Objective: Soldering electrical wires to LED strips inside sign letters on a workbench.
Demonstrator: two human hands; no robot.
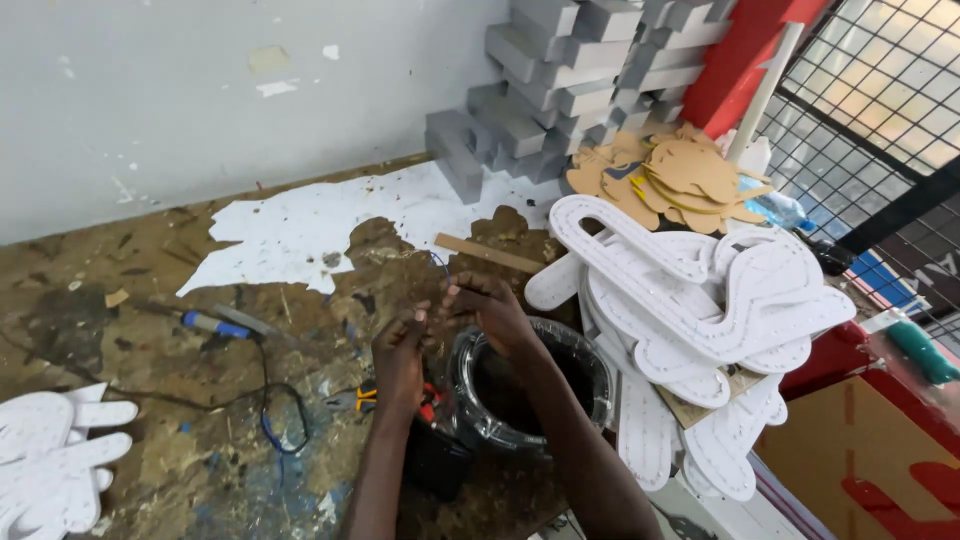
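Work in hand: your left hand [400, 350] and right hand [490, 305] pinch what looks like thin wire [437, 262] above the black tub [590, 365]; white cut-outs [690, 300] lie stacked, untouched.

thin wire [437, 262] between both hands too small to tell; white cutouts [50, 450] cropped left

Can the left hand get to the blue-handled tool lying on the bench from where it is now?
Probably yes. The left hand is beside the right hand, and the bench between it and the blue-handled tool holds only flat scraps and a thin cable.
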